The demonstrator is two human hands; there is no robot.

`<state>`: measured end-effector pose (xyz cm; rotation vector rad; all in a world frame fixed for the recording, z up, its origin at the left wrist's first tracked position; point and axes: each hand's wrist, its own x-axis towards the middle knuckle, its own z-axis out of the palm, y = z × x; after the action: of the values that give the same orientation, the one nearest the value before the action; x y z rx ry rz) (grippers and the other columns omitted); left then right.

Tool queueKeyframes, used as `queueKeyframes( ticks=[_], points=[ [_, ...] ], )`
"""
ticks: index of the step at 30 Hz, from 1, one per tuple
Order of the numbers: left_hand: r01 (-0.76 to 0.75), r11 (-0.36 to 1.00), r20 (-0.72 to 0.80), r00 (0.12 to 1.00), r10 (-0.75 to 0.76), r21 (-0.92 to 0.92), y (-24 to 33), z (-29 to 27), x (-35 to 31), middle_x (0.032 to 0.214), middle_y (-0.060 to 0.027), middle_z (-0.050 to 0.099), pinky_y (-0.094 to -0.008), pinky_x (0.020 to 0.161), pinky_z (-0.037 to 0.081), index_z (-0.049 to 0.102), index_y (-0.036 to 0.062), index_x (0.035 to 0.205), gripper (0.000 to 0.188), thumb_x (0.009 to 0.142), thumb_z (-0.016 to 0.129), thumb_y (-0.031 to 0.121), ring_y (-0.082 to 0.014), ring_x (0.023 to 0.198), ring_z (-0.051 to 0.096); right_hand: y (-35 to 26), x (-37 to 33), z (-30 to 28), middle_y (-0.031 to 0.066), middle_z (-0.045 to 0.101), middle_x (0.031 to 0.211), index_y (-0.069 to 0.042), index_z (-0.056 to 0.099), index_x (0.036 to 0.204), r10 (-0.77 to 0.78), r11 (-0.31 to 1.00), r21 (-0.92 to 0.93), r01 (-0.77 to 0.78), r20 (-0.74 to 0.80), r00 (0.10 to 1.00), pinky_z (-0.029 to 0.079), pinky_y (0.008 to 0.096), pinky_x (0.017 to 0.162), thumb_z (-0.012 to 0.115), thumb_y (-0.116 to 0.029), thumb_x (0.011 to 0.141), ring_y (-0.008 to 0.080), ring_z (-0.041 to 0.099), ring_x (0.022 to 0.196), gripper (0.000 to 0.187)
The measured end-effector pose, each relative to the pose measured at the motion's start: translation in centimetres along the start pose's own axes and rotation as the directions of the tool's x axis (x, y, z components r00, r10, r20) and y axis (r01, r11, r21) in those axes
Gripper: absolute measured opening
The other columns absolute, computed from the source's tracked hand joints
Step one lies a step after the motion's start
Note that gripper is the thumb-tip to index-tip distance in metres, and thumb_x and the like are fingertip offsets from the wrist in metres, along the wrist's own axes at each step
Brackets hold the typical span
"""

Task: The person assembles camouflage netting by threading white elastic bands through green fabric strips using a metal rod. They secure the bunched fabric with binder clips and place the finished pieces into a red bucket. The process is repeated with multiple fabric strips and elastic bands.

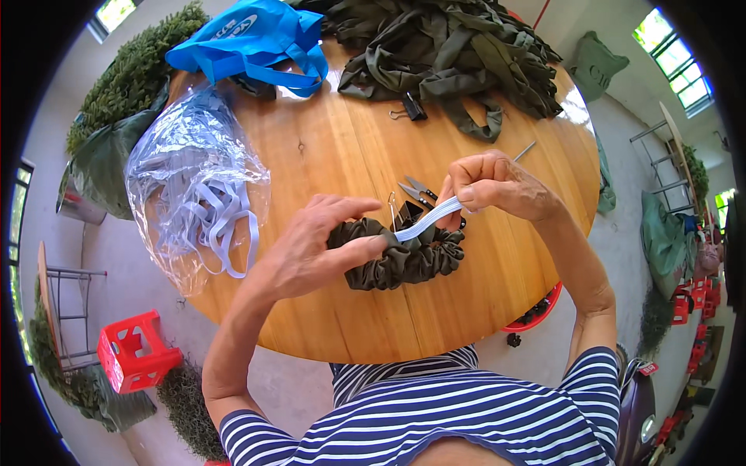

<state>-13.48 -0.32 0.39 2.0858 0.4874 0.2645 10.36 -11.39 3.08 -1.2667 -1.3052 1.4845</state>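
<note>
A dark green gathered fabric tube (404,264), ruffled like a scrunchie, lies in a curve near the middle of the wooden table. My left hand (315,245) grips its left end, thumb on top and the other fingers behind. A white elastic band (426,221) comes out of the fabric beside that thumb. Its other end is pinched in my right hand (497,186), raised to the right, and the band slants up between the two. Behind the fabric lie thread snips (420,190) and a black binder clip (408,210), partly hidden. A thin metal rod (525,151) shows past my right hand.
A clear plastic bag (194,147) of white elastic lies on the table's left side. At the far side are a blue bag (249,43), a heap of dark green fabric strips (451,54) and another binder clip (414,107). A red stool (138,351) stands left.
</note>
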Motion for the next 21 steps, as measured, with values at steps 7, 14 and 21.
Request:
queueKeyframes(
  ticks=[7,14,21],
  points=[
    [-0.047,0.994,0.063,0.997,0.041,0.1,-0.1,2.5,1.6,0.081,-0.0128,0.055,-0.0361,0.075,0.038,0.058,0.0027,0.093,0.031,0.071,0.062,0.024,-0.0263,0.083,0.05,0.6,-0.1,-0.3,0.0148,0.061,0.074,-0.004,0.047,0.064,-0.056,0.996,0.061,0.06,-0.064,0.996,0.045,0.0261,0.058,0.056,-0.019,0.074,0.0164,0.058,0.062,0.02],
    [0.122,0.983,0.105,0.989,-0.108,-0.138,0.0,1.4,-0.1,0.075,-0.009,0.053,-0.0295,0.062,0.043,0.055,0.0007,0.087,0.024,0.066,0.06,0.011,-0.0195,0.068,0.053,2.1,-1.1,-3.0,0.0095,0.062,0.071,0.0,0.054,0.069,-0.042,0.999,0.002,0.043,-0.081,0.996,0.046,0.0246,0.06,0.057,-0.017,0.077,0.0121,0.058,0.064,0.018],
    [0.101,0.986,0.159,0.984,-0.08,-0.131,-0.5,0.3,-1.7,0.074,-0.0092,0.053,-0.0291,0.063,0.042,0.06,0.0009,0.085,0.023,0.064,0.06,0.011,-0.0193,0.069,0.053,2.1,-1.9,-4.1,0.0096,0.06,0.07,-0.001,0.053,0.069,-0.003,0.997,-0.083,-0.01,-0.149,0.989,0.046,0.0247,0.06,0.058,-0.015,0.075,0.0127,0.057,0.064,0.017]
  ],
)
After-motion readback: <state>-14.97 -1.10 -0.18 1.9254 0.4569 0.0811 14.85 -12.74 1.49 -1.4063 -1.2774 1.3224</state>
